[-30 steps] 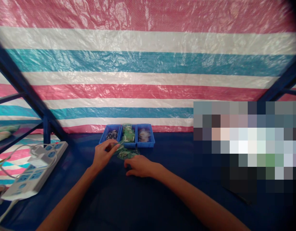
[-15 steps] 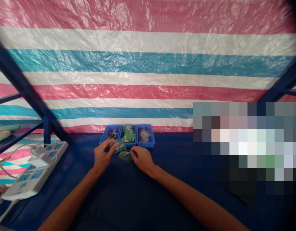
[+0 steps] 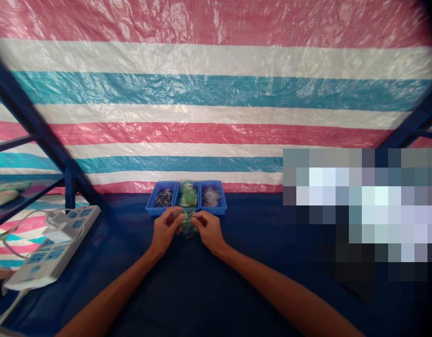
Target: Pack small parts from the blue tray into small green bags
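Observation:
My left hand and my right hand meet in front of the blue bins, and their fingertips pinch a small green circuit board from either side. The hands hide much of the board, and I cannot tell whether it is a single board or a small stack. Behind them, one blue bin holds dark, slender pin-like parts. The middle blue bin holds a pile of green boards, and the right blue bin holds transparent bags.
The hands work over a dark blue cloth table top. A white power strip with a plugged-in adapter and cables lies at the left. Blue metal frame bars and a striped tarp stand behind. A pixelated patch covers the right side.
Both hands have moved together and up over the boards on the cloth. Their fingertips now meet on the green board, which earlier lay loose between them.

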`<state>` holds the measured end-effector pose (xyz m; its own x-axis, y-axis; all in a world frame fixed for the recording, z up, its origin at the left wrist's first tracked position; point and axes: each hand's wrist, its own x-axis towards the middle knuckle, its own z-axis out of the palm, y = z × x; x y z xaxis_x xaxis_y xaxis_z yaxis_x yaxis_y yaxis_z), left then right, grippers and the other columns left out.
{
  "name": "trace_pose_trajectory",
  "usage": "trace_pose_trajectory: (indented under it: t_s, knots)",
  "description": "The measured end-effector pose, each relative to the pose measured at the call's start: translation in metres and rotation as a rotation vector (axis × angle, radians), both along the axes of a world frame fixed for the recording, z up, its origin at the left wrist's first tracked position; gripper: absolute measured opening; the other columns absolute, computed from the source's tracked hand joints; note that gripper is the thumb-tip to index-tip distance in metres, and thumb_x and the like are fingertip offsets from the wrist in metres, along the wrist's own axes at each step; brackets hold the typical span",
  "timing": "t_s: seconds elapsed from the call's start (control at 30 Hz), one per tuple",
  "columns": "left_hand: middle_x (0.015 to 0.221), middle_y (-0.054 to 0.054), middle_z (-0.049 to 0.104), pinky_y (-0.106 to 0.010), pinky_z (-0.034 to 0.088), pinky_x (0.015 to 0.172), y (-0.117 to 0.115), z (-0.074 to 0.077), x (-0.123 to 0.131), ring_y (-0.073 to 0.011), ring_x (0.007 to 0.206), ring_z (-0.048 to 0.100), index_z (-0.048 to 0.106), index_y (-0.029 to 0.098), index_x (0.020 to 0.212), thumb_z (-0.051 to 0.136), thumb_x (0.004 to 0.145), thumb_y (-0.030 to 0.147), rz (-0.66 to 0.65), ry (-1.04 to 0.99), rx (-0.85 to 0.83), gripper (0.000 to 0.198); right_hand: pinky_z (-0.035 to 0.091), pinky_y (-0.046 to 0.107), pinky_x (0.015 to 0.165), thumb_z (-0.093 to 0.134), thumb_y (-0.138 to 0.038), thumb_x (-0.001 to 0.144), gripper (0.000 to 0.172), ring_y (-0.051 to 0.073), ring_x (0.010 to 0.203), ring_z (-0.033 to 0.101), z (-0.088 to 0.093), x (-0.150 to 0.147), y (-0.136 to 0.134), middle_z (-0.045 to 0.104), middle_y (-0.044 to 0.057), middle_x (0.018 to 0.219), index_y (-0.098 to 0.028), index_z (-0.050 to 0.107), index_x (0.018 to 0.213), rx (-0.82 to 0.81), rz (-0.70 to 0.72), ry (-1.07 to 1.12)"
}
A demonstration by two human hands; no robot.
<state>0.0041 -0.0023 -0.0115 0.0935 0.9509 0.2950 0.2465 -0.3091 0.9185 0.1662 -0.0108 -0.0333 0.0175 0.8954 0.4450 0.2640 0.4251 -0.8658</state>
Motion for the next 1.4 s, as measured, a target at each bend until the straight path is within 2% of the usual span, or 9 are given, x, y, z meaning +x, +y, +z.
trace_pose_trajectory:
  t_s: [0.2,0.33,0.5,0.7,0.77,0.83,0.93,1.23,1.4]
  knots:
    - [0.076,-0.003,0.066,-0.025,0.051,0.064,0.002,0.002,-0.001,-0.0163,0.069,0.062,0.064,0.015,0.081,0.064,0.077,0.039,-0.026,0.125,0.069,0.024,0.047,0.026,0.063,0.058,-0.032,0.082,0.019,0.016,0.067,0.06,-0.003,0.004,0.003,0.067,0.004,0.079,-0.017,0.066,0.09,-0.005,-0.143,0.101]
    - [0.087,-0.004,0.068,-0.027,0.05,0.072,0.0,0.005,0.0,-0.0173,0.078,0.063,0.067,0.017,0.088,0.062,0.079,0.037,-0.049,0.241,0.138,0.022,0.047,0.027,0.065,0.058,-0.031,0.082,0.022,0.016,0.071,0.061,-0.002,0.004,0.002,0.067,0.004,0.081,-0.017,0.064,0.098,0.028,-0.201,0.132]
    - [0.085,-0.005,0.069,-0.025,0.049,0.067,-0.001,0.008,-0.001,-0.0168,0.075,0.063,0.069,0.017,0.082,0.057,0.083,0.035,-0.072,0.283,0.202,0.022,0.048,0.027,0.069,0.059,-0.029,0.082,0.027,0.016,0.075,0.059,0.0,0.003,-0.001,0.066,0.005,0.088,-0.017,0.062,0.105,0.087,-0.152,0.128]
    - [0.082,-0.006,0.07,-0.028,0.051,0.07,-0.001,0.008,-0.005,-0.0187,0.075,0.064,0.072,0.017,0.081,0.059,0.082,0.034,0.043,0.173,0.262,0.021,0.046,0.025,0.064,0.058,-0.032,0.082,0.031,0.014,0.07,0.056,0.003,0.002,0.001,0.063,0.004,0.086,-0.017,0.06,0.11,0.057,-0.05,0.076]
    - [0.084,-0.006,0.071,-0.029,0.051,0.073,-0.001,0.009,-0.005,-0.0194,0.078,0.065,0.072,0.018,0.081,0.059,0.082,0.033,0.055,0.166,0.265,0.02,0.045,0.025,0.064,0.057,-0.032,0.083,0.026,0.014,0.07,0.056,0.003,0.002,0.001,0.063,0.003,0.083,-0.016,0.061,0.104,0.054,-0.022,0.061]
    - [0.083,-0.006,0.071,-0.03,0.052,0.074,0.0,0.009,-0.005,-0.0197,0.078,0.065,0.072,0.018,0.081,0.06,0.081,0.033,0.05,0.164,0.249,0.02,0.044,0.025,0.066,0.055,-0.032,0.084,0.017,0.014,0.07,0.055,0.003,0.003,0.0,0.062,0.002,0.078,-0.016,0.063,0.088,0.068,-0.005,0.007]
    - [0.081,-0.005,0.072,-0.029,0.053,0.071,0.0,0.008,-0.005,-0.0196,0.074,0.065,0.072,0.017,0.08,0.062,0.08,0.036,0.024,0.17,0.205,0.021,0.043,0.024,0.066,0.053,-0.03,0.086,0.019,0.014,0.069,0.054,0.003,0.003,-0.001,0.059,0.001,0.073,-0.017,0.06,0.074,0.086,-0.015,-0.07]
    - [0.085,-0.005,0.07,-0.028,0.052,0.074,-0.004,0.008,-0.001,-0.0187,0.079,0.064,0.069,0.016,0.089,0.062,0.079,0.036,-0.05,0.165,0.134,0.023,0.043,0.024,0.065,0.051,-0.03,0.088,0.021,0.014,0.068,0.054,0.004,0.0,-0.005,0.059,0.002,0.073,-0.018,0.059,0.072,0.139,-0.016,-0.1]
    - [0.076,-0.003,0.065,-0.024,0.051,0.061,-0.004,0.01,0.002,-0.0154,0.068,0.061,0.065,0.015,0.084,0.061,0.079,0.037,-0.063,0.084,0.073,0.023,0.044,0.025,0.065,0.049,-0.031,0.089,0.023,0.014,0.066,0.055,0.005,0.0,-0.007,0.06,0.002,0.072,-0.018,0.063,0.076,0.146,-0.007,-0.129]
